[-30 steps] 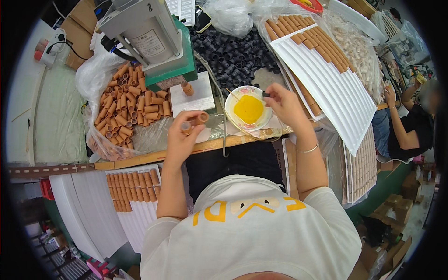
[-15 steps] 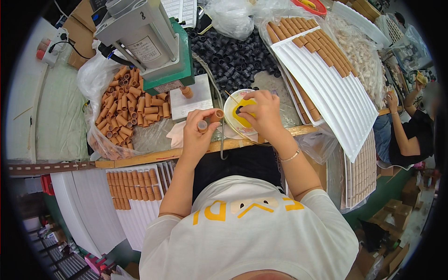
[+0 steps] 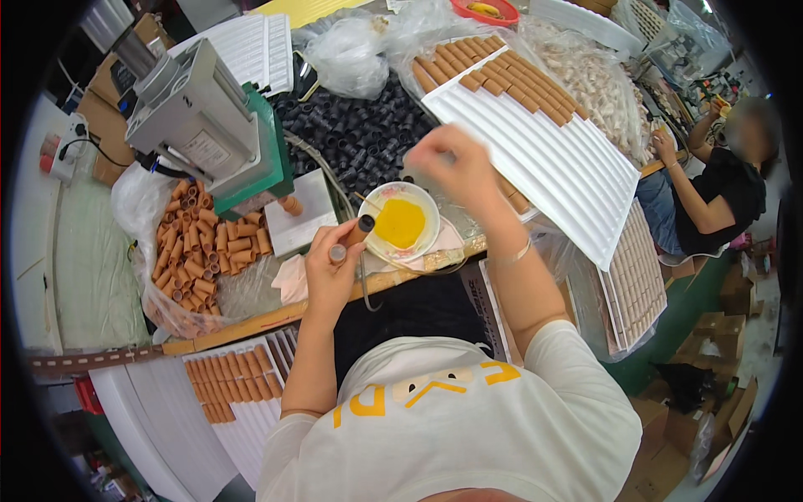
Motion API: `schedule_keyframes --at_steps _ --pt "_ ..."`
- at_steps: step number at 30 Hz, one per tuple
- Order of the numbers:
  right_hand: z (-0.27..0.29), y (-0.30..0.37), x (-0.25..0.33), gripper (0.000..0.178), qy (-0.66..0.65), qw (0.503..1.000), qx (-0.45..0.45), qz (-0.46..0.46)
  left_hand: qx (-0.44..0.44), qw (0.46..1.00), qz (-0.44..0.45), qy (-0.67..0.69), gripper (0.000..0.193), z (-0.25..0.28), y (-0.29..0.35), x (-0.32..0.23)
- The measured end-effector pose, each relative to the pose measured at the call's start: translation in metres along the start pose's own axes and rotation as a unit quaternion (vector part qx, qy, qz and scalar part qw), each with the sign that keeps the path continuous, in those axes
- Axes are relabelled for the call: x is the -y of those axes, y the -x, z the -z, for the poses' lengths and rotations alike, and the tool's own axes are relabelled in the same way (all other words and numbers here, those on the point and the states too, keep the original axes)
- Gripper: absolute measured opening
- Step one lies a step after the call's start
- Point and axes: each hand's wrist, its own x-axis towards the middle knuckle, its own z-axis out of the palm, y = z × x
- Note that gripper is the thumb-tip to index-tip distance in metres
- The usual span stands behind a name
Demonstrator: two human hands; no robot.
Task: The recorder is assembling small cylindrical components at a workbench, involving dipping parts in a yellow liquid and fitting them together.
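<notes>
My left hand (image 3: 330, 272) is closed around two short brown tubes. A black piece (image 3: 366, 223) sits in the upper end of one tube (image 3: 357, 235); the other tube (image 3: 337, 253) has a greyish end. My right hand (image 3: 460, 167) is raised near the pile of black plastic pieces (image 3: 355, 125), its fingers smeared by motion. Between the hands stands a white patterned bowl (image 3: 430, 221) with yellow liquid (image 3: 400, 222) and a thin stick leaning on its rim. A grey and green press (image 3: 196, 125) stands left of them, with a brown tube (image 3: 291, 205) below its head.
Loose brown tubes (image 3: 192, 251) fill a plastic bag at left. A white ribbed tray (image 3: 535, 159) with rows of tubes slopes at right; another tray (image 3: 276, 402) lies below the wooden table edge (image 3: 259, 322). A hose (image 3: 339, 180) runs beside the bowl. A person (image 3: 711, 192) sits far right.
My right hand has left the bowl, where it held a black piece, and moved up and away. A black piece now sits in a left-hand tube that was open-ended. The whole view has shifted.
</notes>
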Motion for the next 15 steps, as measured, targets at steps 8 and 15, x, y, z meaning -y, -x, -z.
schedule_keyframes --at_steps 8,15 --pt "0.042 -0.093 -0.140 0.033 0.435 0.877 -0.040 -0.200 -0.037 0.994 0.094 0.036 0.027 0.016 -0.003 0.007" --pt "0.030 -0.058 -0.048 0.018 0.170 0.983 -0.058 -0.043 -0.058 0.997 0.011 -0.058 0.025 0.035 -0.017 -0.003"
